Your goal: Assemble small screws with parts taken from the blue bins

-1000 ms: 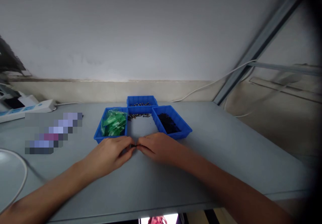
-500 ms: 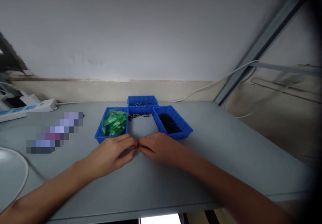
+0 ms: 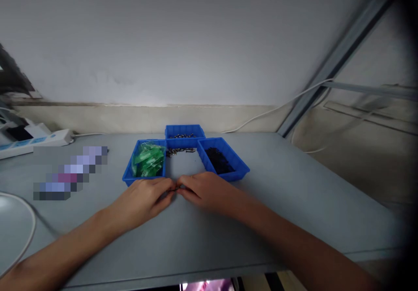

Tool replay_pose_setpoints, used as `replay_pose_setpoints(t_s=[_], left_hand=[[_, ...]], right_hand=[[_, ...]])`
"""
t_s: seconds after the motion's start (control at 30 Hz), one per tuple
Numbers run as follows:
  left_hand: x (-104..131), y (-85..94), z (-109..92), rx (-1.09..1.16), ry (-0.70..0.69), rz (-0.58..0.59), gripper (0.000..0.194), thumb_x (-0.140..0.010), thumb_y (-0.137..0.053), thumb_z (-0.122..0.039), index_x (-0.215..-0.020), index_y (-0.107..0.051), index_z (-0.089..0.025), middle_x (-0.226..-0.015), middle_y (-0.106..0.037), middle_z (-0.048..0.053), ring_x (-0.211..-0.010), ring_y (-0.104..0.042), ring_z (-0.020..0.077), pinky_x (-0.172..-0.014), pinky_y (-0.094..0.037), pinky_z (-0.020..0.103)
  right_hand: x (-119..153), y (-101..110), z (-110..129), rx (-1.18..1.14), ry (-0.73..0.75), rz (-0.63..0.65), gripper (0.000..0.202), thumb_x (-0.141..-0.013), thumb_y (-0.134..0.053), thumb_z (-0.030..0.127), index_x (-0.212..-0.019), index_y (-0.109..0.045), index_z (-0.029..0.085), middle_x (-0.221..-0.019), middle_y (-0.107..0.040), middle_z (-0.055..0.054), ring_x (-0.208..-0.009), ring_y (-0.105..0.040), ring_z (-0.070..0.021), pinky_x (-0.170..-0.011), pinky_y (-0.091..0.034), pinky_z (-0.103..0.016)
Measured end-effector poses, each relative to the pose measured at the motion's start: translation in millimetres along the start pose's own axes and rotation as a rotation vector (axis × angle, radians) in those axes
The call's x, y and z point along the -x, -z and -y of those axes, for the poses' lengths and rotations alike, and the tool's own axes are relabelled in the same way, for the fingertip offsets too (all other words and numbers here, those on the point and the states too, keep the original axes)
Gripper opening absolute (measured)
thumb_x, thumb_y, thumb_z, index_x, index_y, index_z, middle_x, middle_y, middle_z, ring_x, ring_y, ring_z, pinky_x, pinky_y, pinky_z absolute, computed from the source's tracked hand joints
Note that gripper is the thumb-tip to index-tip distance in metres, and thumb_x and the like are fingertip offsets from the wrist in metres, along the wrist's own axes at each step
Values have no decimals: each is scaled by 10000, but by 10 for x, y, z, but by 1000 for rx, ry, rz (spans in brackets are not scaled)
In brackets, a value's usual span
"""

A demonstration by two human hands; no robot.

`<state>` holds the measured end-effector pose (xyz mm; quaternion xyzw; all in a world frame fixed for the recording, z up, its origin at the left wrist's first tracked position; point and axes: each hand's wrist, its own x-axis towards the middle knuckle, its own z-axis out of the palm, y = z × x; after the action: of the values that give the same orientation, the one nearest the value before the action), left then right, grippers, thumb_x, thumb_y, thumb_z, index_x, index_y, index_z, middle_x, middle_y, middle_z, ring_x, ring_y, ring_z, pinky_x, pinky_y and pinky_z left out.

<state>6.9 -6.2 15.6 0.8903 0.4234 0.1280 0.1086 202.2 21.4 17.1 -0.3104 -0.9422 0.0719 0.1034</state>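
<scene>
My left hand [image 3: 148,197] and my right hand [image 3: 204,191] meet fingertip to fingertip over the grey table, just in front of the blue bins. Both are closed in a pinch around something small and dark, mostly hidden by the fingers. Beside my left hand is a blue bin [image 3: 128,173] with green plastic packets [image 3: 149,158]. Beyond my right hand, another blue bin [image 3: 240,169] holds black pieces [image 3: 218,160]. A third blue bin [image 3: 185,143] at the back contains small metal parts [image 3: 183,136]. More metal parts [image 3: 181,151] lie in front of it.
A white power strip [image 3: 55,138] with plugs sits at the far left of the grey table [image 3: 294,195]. Nearer is a blurred-out object [image 3: 75,169]. A white cable [image 3: 28,204] loops at the left edge. A metal post [image 3: 313,90] stands at the back right.
Both hands have shifted very slightly, with the fingertips still together. The lit surface below the table edge has turned from white to pinkish.
</scene>
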Motion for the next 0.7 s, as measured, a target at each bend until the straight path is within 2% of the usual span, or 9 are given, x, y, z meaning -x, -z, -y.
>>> replay_pose_setpoints(t_s=[0.4,0.5,0.7], left_hand=[[3,5,9,11,-16,-21,235,-914,-344,-262,-942,-566,-191,-854,-627,22,-766,-601,146,-675,-457,256],[5,11,-7,-10,23,-20,222,-905,-363,-289,-945,-558,-190,-815,-627,17,-728,-603,147,-623,-446,244],[-5,-3,-15,-158,49,6,234,-884,-383,-310,-776,-540,-175,-650,-600,4,-576,-580,149,-506,-368,239]], right_hand=[[-2,-45,-25,67,-12,-2,160,-874,-424,262,-800,-524,162,-707,-619,-17,-609,-546,-127,-531,-273,-249],[2,-45,-28,63,-19,2,149,-874,-424,253,-813,-525,163,-713,-618,-17,-616,-545,-128,-535,-274,-248],[3,-46,-38,52,-15,-12,128,-869,-436,252,-826,-516,163,-718,-620,-16,-626,-550,-131,-541,-279,-245]])
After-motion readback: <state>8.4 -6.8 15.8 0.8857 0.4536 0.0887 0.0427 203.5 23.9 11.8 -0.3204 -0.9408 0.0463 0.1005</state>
